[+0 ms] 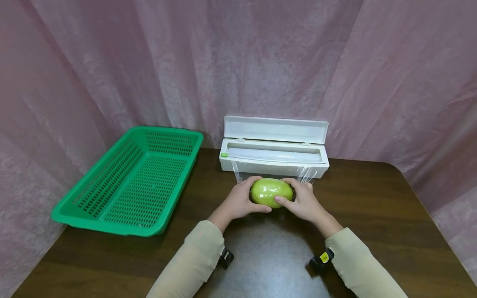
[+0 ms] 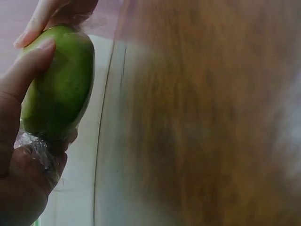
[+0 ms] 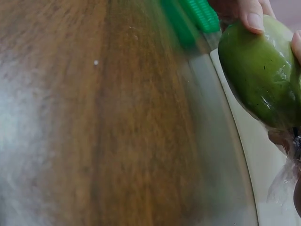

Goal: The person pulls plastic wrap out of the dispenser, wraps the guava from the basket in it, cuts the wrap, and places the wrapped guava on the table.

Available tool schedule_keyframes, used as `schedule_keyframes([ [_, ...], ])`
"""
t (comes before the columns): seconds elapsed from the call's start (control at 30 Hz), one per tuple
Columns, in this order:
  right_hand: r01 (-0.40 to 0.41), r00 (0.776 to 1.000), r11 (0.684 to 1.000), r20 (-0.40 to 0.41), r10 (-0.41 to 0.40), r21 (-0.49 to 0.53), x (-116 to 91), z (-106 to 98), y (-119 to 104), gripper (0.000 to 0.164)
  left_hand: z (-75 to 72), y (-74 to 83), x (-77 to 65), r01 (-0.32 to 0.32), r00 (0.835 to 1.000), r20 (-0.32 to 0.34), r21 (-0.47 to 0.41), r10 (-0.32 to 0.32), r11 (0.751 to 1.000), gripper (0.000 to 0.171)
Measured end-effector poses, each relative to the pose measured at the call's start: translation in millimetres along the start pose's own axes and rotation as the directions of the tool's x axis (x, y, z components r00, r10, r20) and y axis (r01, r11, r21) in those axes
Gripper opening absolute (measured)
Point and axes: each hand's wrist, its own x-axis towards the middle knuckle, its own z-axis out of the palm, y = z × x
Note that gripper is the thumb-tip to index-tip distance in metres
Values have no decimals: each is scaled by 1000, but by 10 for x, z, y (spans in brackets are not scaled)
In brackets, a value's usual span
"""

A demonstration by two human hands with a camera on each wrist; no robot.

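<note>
The fingers of the left hand point(image 1: 238, 202) and the right hand point(image 1: 305, 203) are gripping a green fruit point(image 1: 271, 193) from its two ends, the thumbs pressing on the side nearer the person and the other fingers reaching round the far side. Each hand is holding its own end, so the spread of the fingers is matching the fruit's width. The long axis is running left to right, roughly parallel to the white dispenser box point(image 1: 257, 166) just beyond; one end is pointing into the left palm, the other into the right. Which end bears the stem, the pictures are not showing clearly.

Clear film point(image 1: 306, 173) is stretching from the dispenser's front edge to the hands. The wrist views are showing it clinging shinily to the skin of the fruit and bunching at both ends. Whether the fruit is touching the brown table point(image 1: 376, 219) is hard to tell.

The dispenser's lid point(image 1: 275, 129) is standing open against a pink curtain point(image 1: 279, 62), a pale roll point(image 1: 273, 155) is lying inside, and a small green tab point(image 1: 224, 155) is sitting at the left of the front edge. A green basket point(image 1: 108, 227) is resting to the left, well apart from the fruit, its length slanting away from the person.
</note>
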Motion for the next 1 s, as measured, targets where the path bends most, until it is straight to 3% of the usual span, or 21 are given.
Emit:
schedule_keyframes([
  [0.63, -14, 993, 999, 117, 19, -39, -107, 24, -51, 42, -47, 64, -75, 40, 989, 138, 34, -45, 999, 77],
  [1.0, -28, 980, 1000, 195, 26, 7, -156, 5, -59, 39, -68, 136, -127, 45, 976, 211, 56, -56, 997, 73],
])
